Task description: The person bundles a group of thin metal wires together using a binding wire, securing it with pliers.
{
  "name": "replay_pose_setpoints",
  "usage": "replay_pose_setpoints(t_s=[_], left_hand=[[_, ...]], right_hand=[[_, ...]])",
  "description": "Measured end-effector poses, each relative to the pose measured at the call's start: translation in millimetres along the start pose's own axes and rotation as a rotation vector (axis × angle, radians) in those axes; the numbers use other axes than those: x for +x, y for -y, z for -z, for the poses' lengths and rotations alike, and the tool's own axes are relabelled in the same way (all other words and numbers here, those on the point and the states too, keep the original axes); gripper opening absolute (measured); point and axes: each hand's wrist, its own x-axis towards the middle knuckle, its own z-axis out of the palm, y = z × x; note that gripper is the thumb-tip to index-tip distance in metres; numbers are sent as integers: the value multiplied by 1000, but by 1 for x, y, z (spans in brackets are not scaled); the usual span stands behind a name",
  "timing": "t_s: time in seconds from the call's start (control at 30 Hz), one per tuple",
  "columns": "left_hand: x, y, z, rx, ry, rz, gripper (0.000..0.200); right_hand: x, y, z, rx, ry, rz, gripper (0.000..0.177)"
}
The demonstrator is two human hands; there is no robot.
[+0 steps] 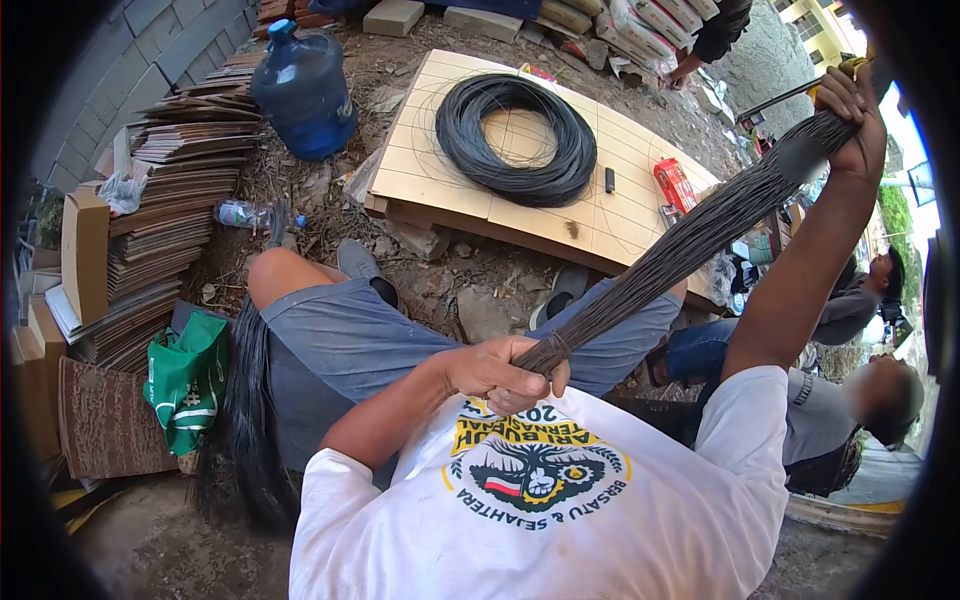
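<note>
A long bundle of dark wires [670,245] runs slantwise in front of me, from my lap up to the right. My left hand [510,375] is closed around its lower end, near a tie that wraps the wires. Up at the right, my right hand [855,120] is raised with its fingers wrapped round the upper end. A large coil of black wire [575,150] lies on the wooden board [415,155] beyond my knees. At my left thigh hangs another bundle of black wires [252,400].
Left of me are a blue water jug [305,95], stacked brown tiles [165,220] and a green bag [185,375]. A small black object [609,180] and a red packet [676,185] lie on the board. A person in a grey shirt [815,415] sits close on my right.
</note>
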Motion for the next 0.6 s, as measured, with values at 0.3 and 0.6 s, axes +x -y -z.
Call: replay_pose_setpoints(t_s=[0.3,0.6], left_hand=[[-7,5,-45,351,-107,60,36],[11,-6,-66,708,-218,-32,40]], right_hand=[[-1,-15,-15,119,223,-20,32],[24,-11,-10,171,72,44,30]])
